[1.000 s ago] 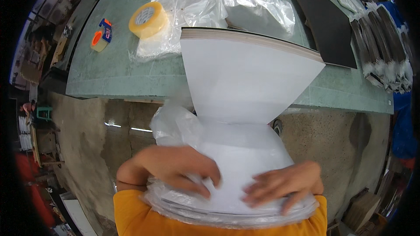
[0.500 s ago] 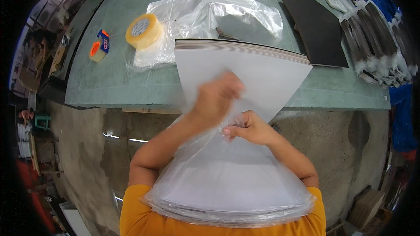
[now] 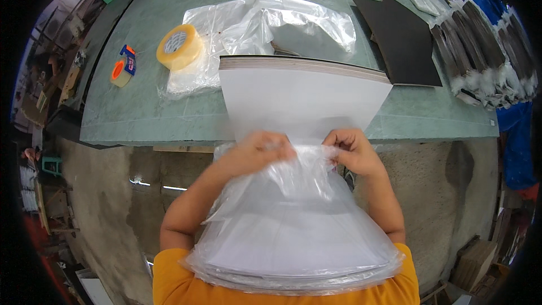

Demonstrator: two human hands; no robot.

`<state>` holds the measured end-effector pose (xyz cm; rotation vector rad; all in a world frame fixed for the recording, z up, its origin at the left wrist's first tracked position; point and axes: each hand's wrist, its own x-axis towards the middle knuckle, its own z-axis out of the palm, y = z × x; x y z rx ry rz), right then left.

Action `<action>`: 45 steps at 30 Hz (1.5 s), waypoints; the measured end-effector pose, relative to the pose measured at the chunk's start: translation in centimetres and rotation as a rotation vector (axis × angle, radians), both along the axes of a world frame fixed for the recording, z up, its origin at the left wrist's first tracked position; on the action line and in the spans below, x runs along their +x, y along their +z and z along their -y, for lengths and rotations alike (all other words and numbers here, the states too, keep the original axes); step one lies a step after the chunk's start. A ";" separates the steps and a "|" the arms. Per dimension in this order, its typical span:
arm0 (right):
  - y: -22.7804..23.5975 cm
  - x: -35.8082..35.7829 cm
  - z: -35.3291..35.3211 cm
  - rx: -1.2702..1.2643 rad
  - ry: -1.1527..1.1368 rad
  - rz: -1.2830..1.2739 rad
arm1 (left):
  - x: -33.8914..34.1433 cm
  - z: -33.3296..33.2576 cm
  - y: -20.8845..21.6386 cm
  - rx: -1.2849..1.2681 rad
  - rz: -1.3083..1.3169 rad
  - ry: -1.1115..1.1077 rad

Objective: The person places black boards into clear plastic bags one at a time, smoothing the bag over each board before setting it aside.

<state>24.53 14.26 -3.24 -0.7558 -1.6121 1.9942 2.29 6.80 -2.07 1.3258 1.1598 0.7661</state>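
Observation:
A stack of white boards (image 3: 305,99) with a dark layer at its far end leans across the table's near edge toward me. Clear plastic film (image 3: 293,214) covers the part nearest my body, and the far part is bare. My left hand (image 3: 262,149), slightly blurred, pinches the film's edge over the stack. Opposite it, my right hand (image 3: 351,149) grips the same edge between thumb and fingers. Between the two hands the film is bunched and shiny.
On the green table (image 3: 135,118) lie a big roll of clear tape (image 3: 179,47), a small tape dispenser (image 3: 123,66) and a crumpled plastic sheet (image 3: 231,28). Black boards (image 3: 403,45) are at the right, beside a pile of wrapped dark bundles (image 3: 471,51). A wet concrete floor (image 3: 101,192) shows below.
My left hand has come down and back from above the white stack to the film. My right hand has shifted right and slightly up, and the film edge is now spread between both hands.

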 end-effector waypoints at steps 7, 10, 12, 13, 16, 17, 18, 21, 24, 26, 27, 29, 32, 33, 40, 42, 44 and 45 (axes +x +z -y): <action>-1.8 1.6 0.7 -0.127 -0.345 -0.046 | -1.0 -0.4 1.4 0.292 -0.352 0.387; -0.2 -2.1 3.2 0.274 -0.390 -0.034 | 0.8 0.1 1.0 0.511 -0.424 0.286; 0.8 -2.4 3.5 0.315 -0.248 -0.003 | 1.0 0.1 1.3 0.518 -0.424 0.230; 1.1 -1.8 3.2 0.157 -0.096 0.028 | 0.7 0.1 1.6 0.460 -0.398 0.223; 0.9 0.1 2.1 -0.055 0.190 0.118 | -0.5 0.4 1.1 0.248 -0.264 0.479; 0.5 0.4 2.1 0.002 0.213 0.121 | -0.7 0.5 1.1 0.215 -0.222 0.540; 0.2 0.6 1.9 0.061 0.234 0.122 | -0.9 0.5 1.4 0.186 -0.179 0.603; -0.3 0.9 2.2 0.445 -0.051 -0.007 | -0.4 -0.2 3.7 0.190 -0.148 0.511; 2.4 -0.3 1.7 0.713 -0.416 -0.179 | -0.1 0.3 3.5 0.190 -0.208 0.392; 3.9 -0.7 2.8 0.808 -0.259 -0.064 | 0.5 0.2 3.4 0.285 -0.163 0.346; 4.6 -0.9 3.7 0.840 -0.152 0.032 | 0.5 0.0 3.8 0.293 -0.191 0.432; 2.6 -2.1 2.9 0.266 0.425 0.476 | 0.3 -1.2 5.1 0.315 -0.254 0.589; 1.8 -1.4 2.6 0.160 0.780 0.634 | -0.9 -1.3 6.4 0.363 -0.147 0.652; 1.7 -0.9 2.6 0.262 0.812 0.611 | -1.1 -1.2 6.3 0.385 -0.201 0.621; 2.2 -3.6 0.6 0.062 0.085 -0.176 | -1.1 -1.3 4.6 0.393 -0.298 0.457; 2.0 -3.0 -0.1 0.045 0.188 0.060 | -1.5 -1.1 5.0 0.363 -0.297 0.480; 1.9 -2.6 -0.3 -0.024 0.195 0.079 | -1.8 -1.0 5.7 0.294 -0.277 0.511; 1.9 -2.4 -0.2 -0.058 0.198 0.088 | -2.0 -1.2 5.5 0.358 -0.303 0.494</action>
